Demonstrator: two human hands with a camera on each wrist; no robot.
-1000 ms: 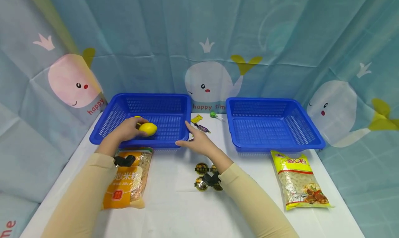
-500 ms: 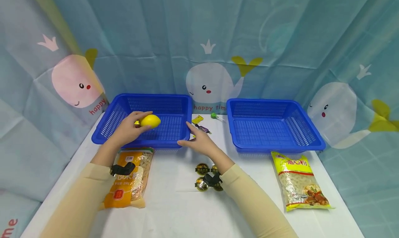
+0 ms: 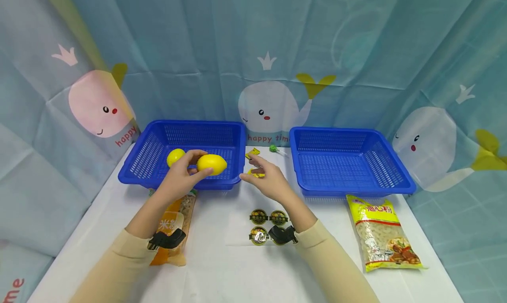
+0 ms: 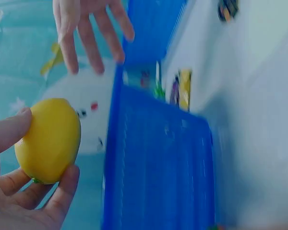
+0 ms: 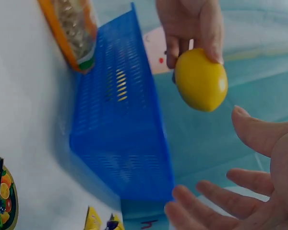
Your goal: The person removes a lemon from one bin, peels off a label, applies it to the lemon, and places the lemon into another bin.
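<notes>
Head view shows a white table [image 3: 237,267] set against a pale blue curtain [image 3: 222,43] printed with cartoon whales and the words "happy time". Two blue plastic baskets stand at the back edge, the left basket [image 3: 150,155] and the right basket [image 3: 396,171], well apart. The left hand [image 3: 180,179] grips a yellow lemon [image 3: 211,164] in its fingertips above the near right part of the left basket; a second lemon [image 3: 175,156] lies inside that basket. The right hand [image 3: 269,184] hovers with fingers spread and relaxed, holding nothing, between the baskets. An orange noodle packet [image 3: 172,226] lies under the left forearm, a yellow macaroni bag [image 3: 382,230] before the right basket, round fruit-printed cups [image 3: 259,217] near the right wrist, and small wrapped candies [image 3: 273,149] at the back.
</notes>
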